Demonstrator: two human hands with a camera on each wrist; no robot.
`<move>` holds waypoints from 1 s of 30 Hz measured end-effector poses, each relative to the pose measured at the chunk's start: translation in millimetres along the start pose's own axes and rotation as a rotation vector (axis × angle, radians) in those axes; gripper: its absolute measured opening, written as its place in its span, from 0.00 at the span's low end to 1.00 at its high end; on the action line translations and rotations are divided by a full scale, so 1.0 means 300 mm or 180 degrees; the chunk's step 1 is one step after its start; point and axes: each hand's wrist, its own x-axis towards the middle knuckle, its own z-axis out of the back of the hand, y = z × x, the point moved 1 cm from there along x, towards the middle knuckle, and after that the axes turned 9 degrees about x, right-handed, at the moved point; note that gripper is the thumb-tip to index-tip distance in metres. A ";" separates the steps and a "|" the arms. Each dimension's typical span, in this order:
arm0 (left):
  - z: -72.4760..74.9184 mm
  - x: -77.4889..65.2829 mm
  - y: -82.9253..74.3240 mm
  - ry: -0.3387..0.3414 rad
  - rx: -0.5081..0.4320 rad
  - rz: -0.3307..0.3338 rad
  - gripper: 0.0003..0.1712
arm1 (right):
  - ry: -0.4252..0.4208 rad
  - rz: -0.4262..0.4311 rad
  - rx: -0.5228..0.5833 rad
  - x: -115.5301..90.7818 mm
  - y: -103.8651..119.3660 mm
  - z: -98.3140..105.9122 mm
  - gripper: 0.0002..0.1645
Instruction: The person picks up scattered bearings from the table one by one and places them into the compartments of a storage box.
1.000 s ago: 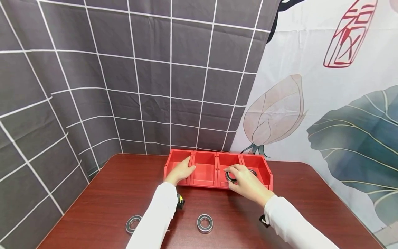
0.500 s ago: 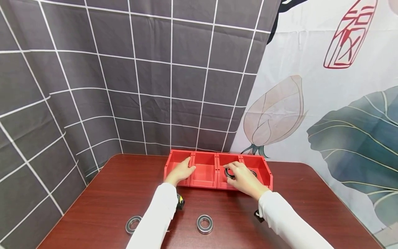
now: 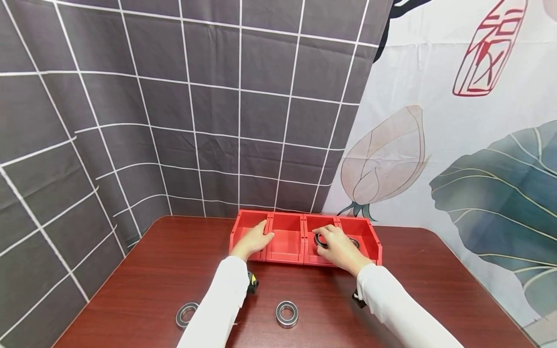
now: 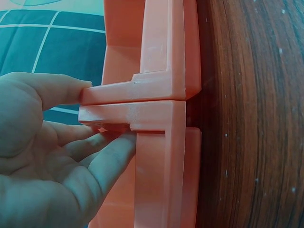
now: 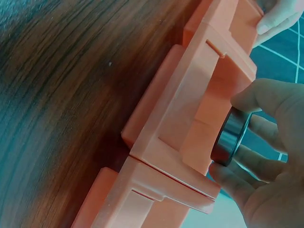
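Four red plastic bins [image 3: 285, 238] with open tops sit side by side in a row on the shiny red-brown wooden bench [image 3: 148, 275]. The left hand [image 3: 254, 239] pinches the two walls where the first and second bins from the left meet, with fingers on both sides. The right hand [image 3: 341, 247] pinches a round metal ring with a dark face [image 5: 231, 136] between its thumb and fingers. That ring is tipped up at the open top of the third bin; I can't tell if it touches the bin. A second dark ring [image 3: 355, 242] lies in the fourth bin, partly hidden behind the right hand. Two more rings, silver with dark faces, lie flat on the bench. One ring [image 3: 286, 323] is between the two arms, in front of the bins. The other ring [image 3: 179, 316] is further left, just beside the white left sleeve [image 3: 219, 297], which hides a bit of it. A dark grey cloth with white lines [image 3: 217, 121] hangs behind the bench, next to a white cloth with a pink flower [image 3: 383, 159].
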 end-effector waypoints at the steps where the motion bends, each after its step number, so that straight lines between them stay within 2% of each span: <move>1: 0.000 0.001 0.000 -0.0003 -0.0007 0.0001 0.39 | 0.0005 0.0002 0.0000 0.003 -0.001 -0.002 0.26; 10: -0.001 0.005 0.004 -0.0003 0.0008 -0.0014 0.39 | 0.0047 0.0047 -0.0037 0.025 -0.003 -0.028 0.25; 18: -0.006 0.001 0.004 0.0005 -0.0039 -0.0006 0.38 | 0.0111 -0.0133 -0.0066 0.049 0.006 -0.057 0.26; 23: -0.006 -0.002 0.001 -0.0001 -0.0011 -0.0013 0.39 | 0.0030 -0.0170 -0.0079 0.062 -0.001 -0.070 0.25; 30: -0.002 -0.004 -0.002 -0.0036 0.0017 -0.0055 0.39 | -0.0134 -0.0089 -0.0082 0.079 -0.009 -0.088 0.24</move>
